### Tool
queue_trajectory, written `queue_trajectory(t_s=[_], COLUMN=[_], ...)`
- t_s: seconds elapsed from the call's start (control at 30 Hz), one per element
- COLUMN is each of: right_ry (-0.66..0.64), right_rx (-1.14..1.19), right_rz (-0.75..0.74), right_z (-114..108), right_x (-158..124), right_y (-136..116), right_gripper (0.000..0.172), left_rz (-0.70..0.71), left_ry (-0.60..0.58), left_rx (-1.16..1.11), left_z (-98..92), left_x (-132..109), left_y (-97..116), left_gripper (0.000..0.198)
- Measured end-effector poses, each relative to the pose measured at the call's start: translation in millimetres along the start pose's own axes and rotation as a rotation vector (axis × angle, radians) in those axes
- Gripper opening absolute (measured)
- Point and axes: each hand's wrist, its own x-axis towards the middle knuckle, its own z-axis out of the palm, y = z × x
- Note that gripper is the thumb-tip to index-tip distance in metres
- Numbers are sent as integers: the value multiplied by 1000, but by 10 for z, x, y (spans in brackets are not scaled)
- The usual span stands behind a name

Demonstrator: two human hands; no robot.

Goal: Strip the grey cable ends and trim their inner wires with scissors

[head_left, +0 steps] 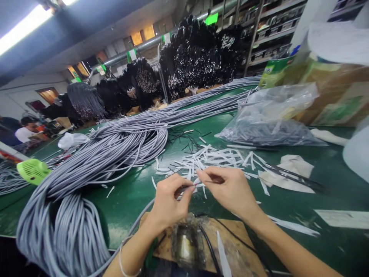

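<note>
My left hand (171, 198) is closed in a pinch at the end of a grey cable (142, 215), which runs back along my left forearm to the lower edge. A small reddish bit shows at its fingertips. Close on the right, my right hand (232, 188) has thumb and forefinger pinched near that same end. A thin dark strand shows by its fingers, but what they grip is too small to make out. Beyond both hands lies a loose pile of white strips (213, 157). Below them a metal pot (186, 246) sits on a stained wooden board (242, 231).
A large bundle of grey cables (115, 148) covers the left side of the green table (121, 207). Scissors (296, 177) rest on a pale cloth (300, 163) at right. Behind stand a clear plastic bag of grey pieces (271, 127) and a cardboard box (340, 92). A green fan (33, 171) is at left.
</note>
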Motion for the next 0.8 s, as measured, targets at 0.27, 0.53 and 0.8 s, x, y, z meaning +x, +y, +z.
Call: queue_trajectory(t_s=[0.27, 0.53, 0.8], right_ry=[-221, -64, 41], right_rx=[407, 248, -185], right_rz=[195, -76, -511], right_z=[-30, -5, 120], right_x=[31, 9, -66], right_y=[-9, 15, 54], right_gripper=[24, 21, 31], left_rz=[-343, -456, -247], left_ry=[-108, -224, 24], left_rx=[-760, -779, -132], left_z=[-61, -38, -82], left_x=[80, 106, 80], left_y=[-87, -56, -172], left_gripper=[40, 42, 16])
